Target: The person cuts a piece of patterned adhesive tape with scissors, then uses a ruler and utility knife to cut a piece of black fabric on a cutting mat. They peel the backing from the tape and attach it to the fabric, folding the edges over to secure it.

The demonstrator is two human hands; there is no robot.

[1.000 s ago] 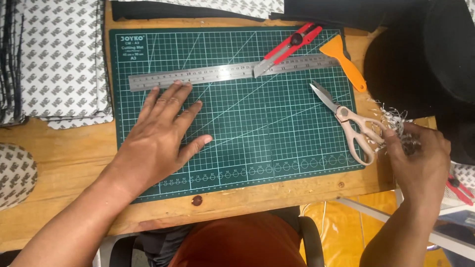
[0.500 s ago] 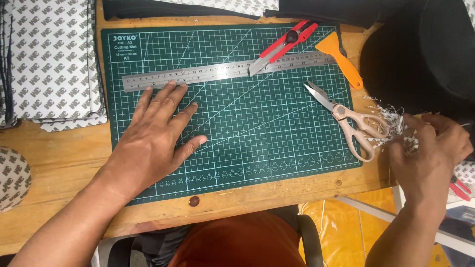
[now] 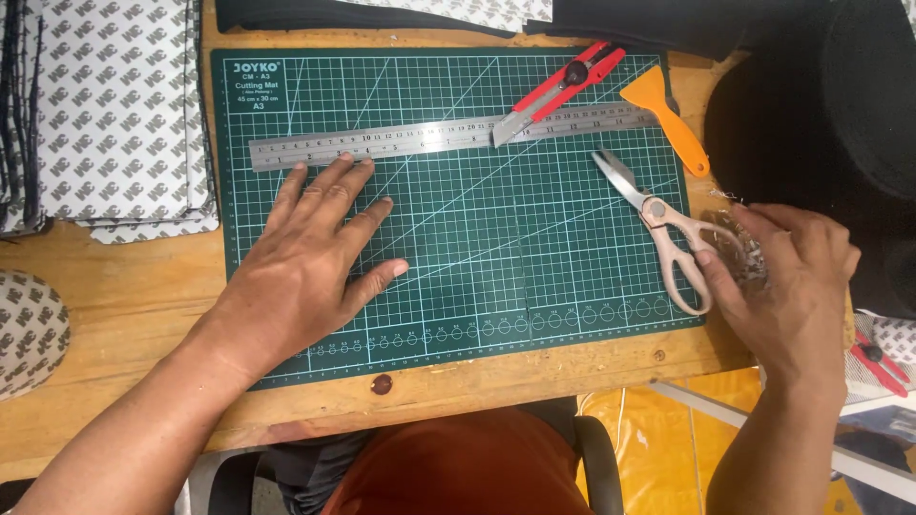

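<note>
— Where do we have our hands?
— Our left hand (image 3: 305, 257) lies flat, grip released, on the mat (image 3: 534, 191) below the ruler (image 3: 410, 141). Our right hand (image 3: 787, 281) pinches shreds (image 3: 739, 250) beside the scissors (image 3: 658, 224).

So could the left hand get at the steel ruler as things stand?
Probably yes. The left hand lies flat on the cutting mat, its fingertips just short of the ruler, and nothing lies between them.

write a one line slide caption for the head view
Left hand flat on green cutting mat; right hand gathers thread scraps beside scissors.
</note>
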